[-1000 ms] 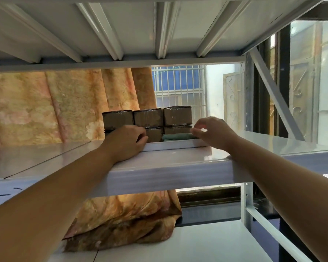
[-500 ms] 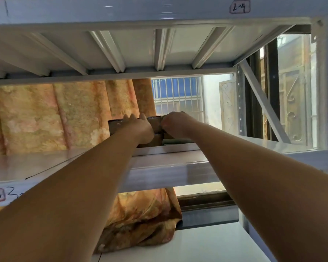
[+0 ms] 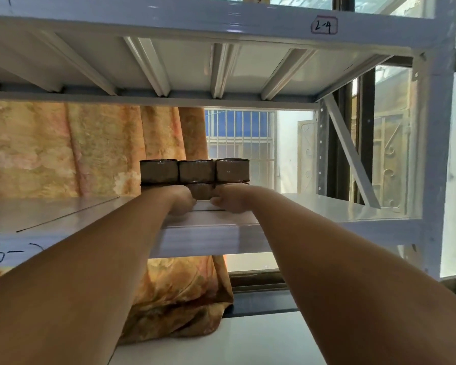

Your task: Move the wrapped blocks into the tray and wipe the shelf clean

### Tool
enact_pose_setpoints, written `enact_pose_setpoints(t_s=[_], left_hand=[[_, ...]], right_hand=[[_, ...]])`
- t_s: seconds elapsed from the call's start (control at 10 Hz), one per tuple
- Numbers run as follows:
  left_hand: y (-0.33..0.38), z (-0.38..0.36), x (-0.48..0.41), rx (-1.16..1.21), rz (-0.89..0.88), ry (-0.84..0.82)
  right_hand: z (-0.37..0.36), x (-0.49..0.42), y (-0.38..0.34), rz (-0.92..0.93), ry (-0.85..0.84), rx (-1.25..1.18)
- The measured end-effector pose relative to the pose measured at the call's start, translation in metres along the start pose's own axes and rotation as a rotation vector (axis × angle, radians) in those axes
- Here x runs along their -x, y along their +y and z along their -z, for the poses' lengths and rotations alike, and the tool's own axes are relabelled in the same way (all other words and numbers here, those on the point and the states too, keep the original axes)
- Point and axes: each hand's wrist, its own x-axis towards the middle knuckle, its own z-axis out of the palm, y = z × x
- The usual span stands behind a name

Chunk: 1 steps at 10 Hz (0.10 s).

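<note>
Where the white shelf (image 3: 63,214) meets the tray (image 3: 203,206), I see the left hand (image 3: 181,201) and right hand (image 3: 228,201) curled on the tray's front rim. Wrapped blocks (image 3: 196,171) sit stacked in two layers inside it, before an orange curtain (image 3: 63,148).

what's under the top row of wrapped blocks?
Under the top row of wrapped blocks sits a second row, only its middle visible. The left hand and right hand cover the rest, so its count is unclear.
</note>
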Motion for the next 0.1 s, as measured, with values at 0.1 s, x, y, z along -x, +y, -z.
enact_pose_setpoints(t_s=[0.1], left_hand=[[0.0033,0.0115,0.0084,0.163,-0.084,0.086]], right_hand=[[0.0123,0.0029,-0.0035,0.049,0.158,-0.001]])
